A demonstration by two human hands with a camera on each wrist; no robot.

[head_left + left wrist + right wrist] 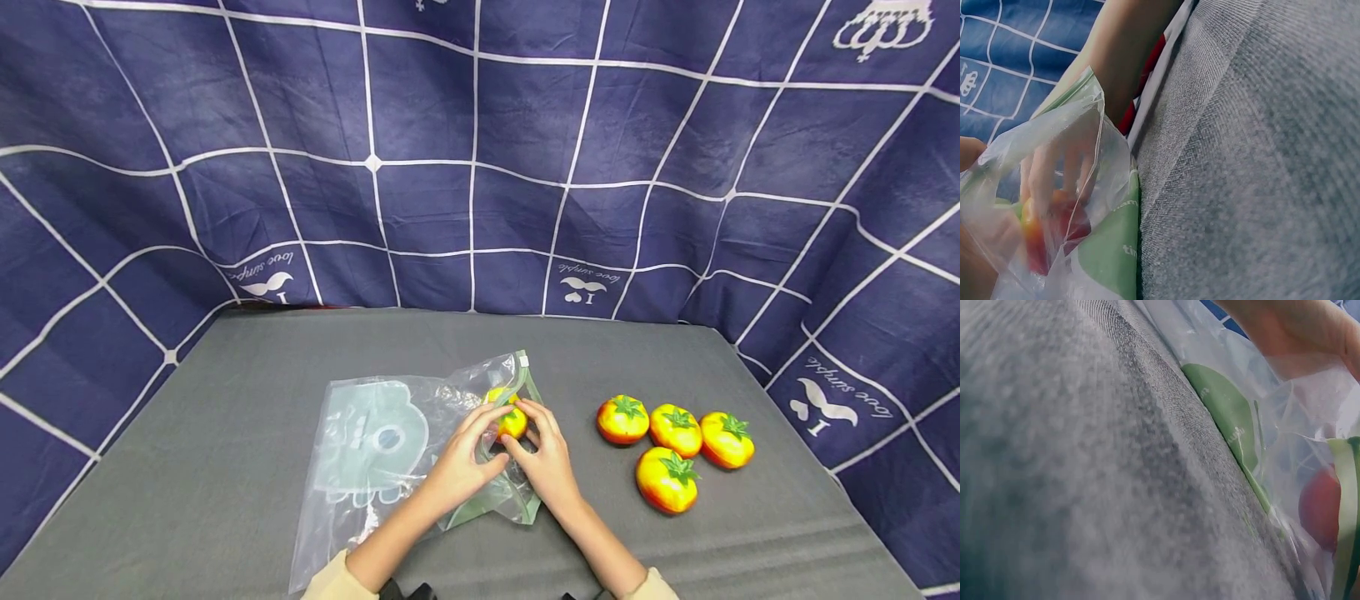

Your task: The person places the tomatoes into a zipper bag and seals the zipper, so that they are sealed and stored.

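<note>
A clear zip bag [442, 400] with a pale blue-green cartoon print lies flat to the left, its green-edged mouth raised on the right. A yellow-red tomato [513, 423] sits at that mouth, partly behind the bag's edge. My right hand [553, 471] holds the tomato from the right; through the plastic in the left wrist view its fingers [1041, 181] rest on the fruit. My left hand [459, 471] curls at the bag's mouth from the left, thumb and fingers around the green edge. The exact contact of its fingertips is partly hidden.
Several more yellow-red tomatoes with green leafy tops, one nearest the front [666, 481], lie grouped right of the bag. The grey tabletop [225, 433] is bounded at the back and sides by a blue checked cloth [420, 208].
</note>
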